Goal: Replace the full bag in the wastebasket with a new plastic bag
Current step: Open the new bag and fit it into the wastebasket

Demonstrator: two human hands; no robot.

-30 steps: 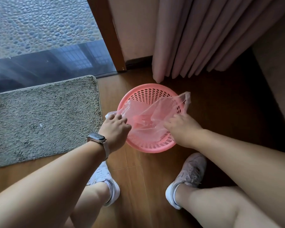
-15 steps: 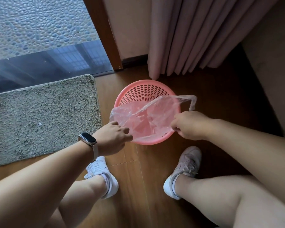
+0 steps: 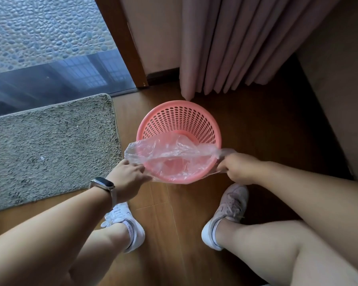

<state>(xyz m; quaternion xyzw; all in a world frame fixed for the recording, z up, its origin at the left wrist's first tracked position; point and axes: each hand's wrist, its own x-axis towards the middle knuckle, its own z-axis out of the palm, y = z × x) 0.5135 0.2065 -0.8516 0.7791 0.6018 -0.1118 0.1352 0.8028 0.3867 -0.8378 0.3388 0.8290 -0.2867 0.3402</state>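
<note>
A round pink perforated wastebasket (image 3: 180, 118) stands on the wooden floor in front of me. A clear plastic bag (image 3: 170, 155) is stretched across its near half, sagging into the basket. My left hand (image 3: 128, 178), with a watch on the wrist, grips the bag's left edge beside the basket's near-left rim. My right hand (image 3: 239, 169) grips the bag's right edge just outside the near-right rim. The far half of the basket is uncovered.
A grey shaggy mat (image 3: 50, 147) lies on the floor to the left. A pink curtain (image 3: 236, 42) hangs just behind the basket, next to a wooden door frame (image 3: 122, 42) and glass door. My two feet in sneakers (image 3: 124, 223) stand close behind the basket.
Both hands have drawn apart, pulling the bag's mouth wider and lower across the near rim. The bag's loose handle near the right hand no longer sticks up.
</note>
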